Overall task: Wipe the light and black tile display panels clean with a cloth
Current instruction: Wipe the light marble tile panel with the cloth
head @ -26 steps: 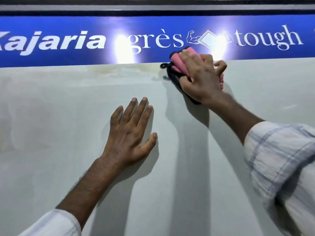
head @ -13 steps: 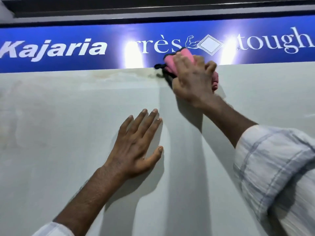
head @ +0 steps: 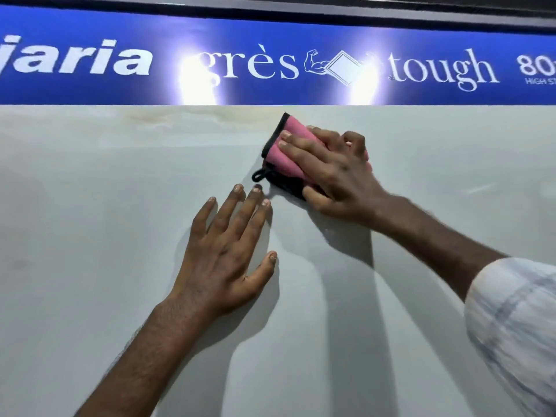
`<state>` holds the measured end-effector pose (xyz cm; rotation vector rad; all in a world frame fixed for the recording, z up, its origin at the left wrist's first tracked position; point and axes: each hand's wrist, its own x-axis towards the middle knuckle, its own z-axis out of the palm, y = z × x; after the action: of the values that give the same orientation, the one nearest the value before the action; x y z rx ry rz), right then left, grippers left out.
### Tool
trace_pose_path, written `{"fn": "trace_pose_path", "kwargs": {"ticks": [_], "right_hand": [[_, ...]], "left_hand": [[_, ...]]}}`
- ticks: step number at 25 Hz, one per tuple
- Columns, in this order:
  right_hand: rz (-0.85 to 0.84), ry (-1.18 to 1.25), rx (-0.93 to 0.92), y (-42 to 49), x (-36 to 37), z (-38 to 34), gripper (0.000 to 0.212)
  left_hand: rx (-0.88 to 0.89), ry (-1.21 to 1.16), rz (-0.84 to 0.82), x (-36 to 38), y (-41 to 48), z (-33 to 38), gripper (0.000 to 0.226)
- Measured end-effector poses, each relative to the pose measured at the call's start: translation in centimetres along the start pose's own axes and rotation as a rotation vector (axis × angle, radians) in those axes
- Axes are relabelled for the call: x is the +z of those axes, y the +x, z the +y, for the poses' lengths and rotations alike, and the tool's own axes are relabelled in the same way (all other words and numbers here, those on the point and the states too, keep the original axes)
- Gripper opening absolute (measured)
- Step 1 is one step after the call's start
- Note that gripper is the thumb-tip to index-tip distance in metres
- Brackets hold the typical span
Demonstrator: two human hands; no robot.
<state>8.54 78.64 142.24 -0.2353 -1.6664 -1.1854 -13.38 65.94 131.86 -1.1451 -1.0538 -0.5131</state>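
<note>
A light tile panel (head: pixel 90 236) fills most of the head view. Faint tan streaks mark it near its top edge, left of centre. My right hand (head: pixel 331 173) presses a folded pink cloth with black trim (head: pixel 282 152) against the panel a little below the top edge, its thumb curled round the cloth's lower side. The cloth's black loop hangs out at the lower left. My left hand (head: pixel 228 254) lies flat on the panel with fingers spread, just below and left of the cloth. No black panel is in view.
A blue sign band (head: pixel 270 61) with white lettering and two bright light reflections runs along the top of the panel. A dark frame strip (head: pixel 301 7) sits above it. My striped white sleeve (head: pixel 517 326) covers the right forearm at the lower right.
My right hand has dragged the cloth down from the blue band's lower edge onto the light panel. The left hand stays flat in place, and the view has shifted to the right.
</note>
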Motion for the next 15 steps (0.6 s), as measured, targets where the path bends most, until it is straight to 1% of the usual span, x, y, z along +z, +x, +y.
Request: {"fn": "trace_pose_path", "kwargs": {"ticks": [1,2,3,5,6,7,8,10,11,12,13,14,15], "right_hand": [[-0.011,-0.019,-0.021,-0.6,-0.4,1.3,0.076],[-0.02,-0.028,0.039,-0.8,-0.6,2.9,0.076],[-0.008,-0.026,0.183,-0.6,-0.7,4.9,0.076],[0.033,0.023,0.578,0.5,-1.2,7.0,0.076],[0.041,0.02,0.683,1.0,-1.2,6.1,0.076],[0.053,0.008,0.685,1.1,-0.9,4.4,0.076],[0.056,0.004,0.59,0.6,-0.5,2.0,0.076],[0.043,-0.007,0.25,-2.1,-0.1,-1.9,0.075],[-0.001,-0.007,0.081,-3.6,-0.3,-2.3,0.074],[-0.059,-0.006,-0.051,-4.2,-0.8,-1.4,0.074],[-0.068,-0.021,-0.112,-4.1,-1.1,0.5,0.074],[-0.062,-0.029,-0.063,-3.8,-1.0,2.7,0.074],[-0.047,-0.036,0.076,-3.2,-1.0,5.0,0.075]], "left_hand": [[0.002,-0.013,0.0,0.1,0.0,-0.1,0.076],[0.004,-0.022,-0.002,0.1,0.0,-0.2,0.077],[0.006,-0.026,-0.005,0.2,0.0,-0.2,0.077],[0.011,-0.035,-0.001,0.4,-0.1,-0.2,0.077],[0.011,-0.044,0.001,0.4,-0.1,-0.2,0.077],[0.01,-0.048,0.001,0.3,-0.2,-0.1,0.077],[0.012,-0.049,-0.002,0.1,-0.3,-0.1,0.076],[0.017,-0.051,-0.013,-0.4,-0.6,0.0,0.072],[0.017,-0.046,-0.024,-0.9,-0.8,0.2,0.07],[0.014,-0.044,-0.031,-1.3,-1.0,0.7,0.068],[0.007,-0.055,-0.032,-1.6,-1.2,1.3,0.067],[-0.002,-0.082,-0.032,-1.8,-1.4,2.1,0.068],[-0.01,-0.115,-0.037,-2.0,-1.6,3.1,0.068]]}}
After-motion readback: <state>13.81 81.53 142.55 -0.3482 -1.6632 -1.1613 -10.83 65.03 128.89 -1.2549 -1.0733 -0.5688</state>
